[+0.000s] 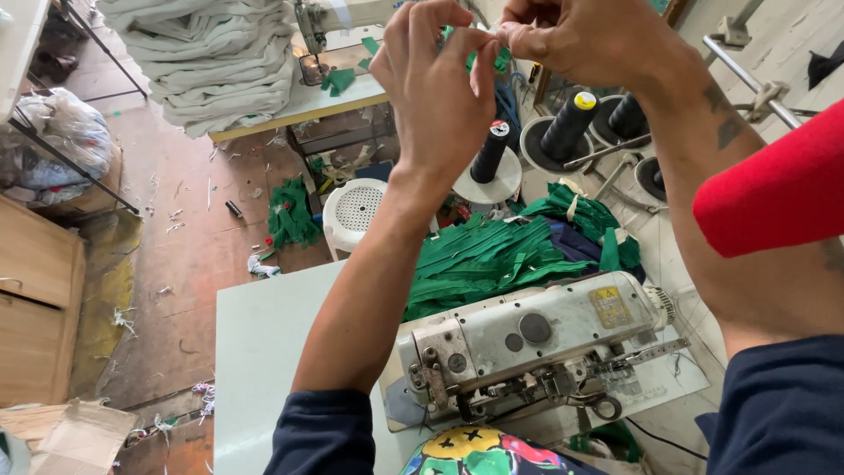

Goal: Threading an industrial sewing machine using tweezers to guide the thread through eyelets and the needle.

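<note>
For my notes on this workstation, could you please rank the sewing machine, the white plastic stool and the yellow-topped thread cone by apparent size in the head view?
1. Sewing machine, largest by far, though it is also nearest the camera.
2. White plastic stool.
3. Yellow-topped thread cone, smallest; it and the stool sit farther off, so their order is less sure.

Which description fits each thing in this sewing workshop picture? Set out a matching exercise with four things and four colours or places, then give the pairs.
Things:
1. fabric pile
2. stool
3. sewing machine
4. folded cloth stack

Descriptions:
A. white, perforated seat, on the floor
B. green, behind the machine
C. pale, piled on the far table
D. grey metal, below the raised hands

Pairs: 1-B, 2-A, 3-D, 4-C
</note>
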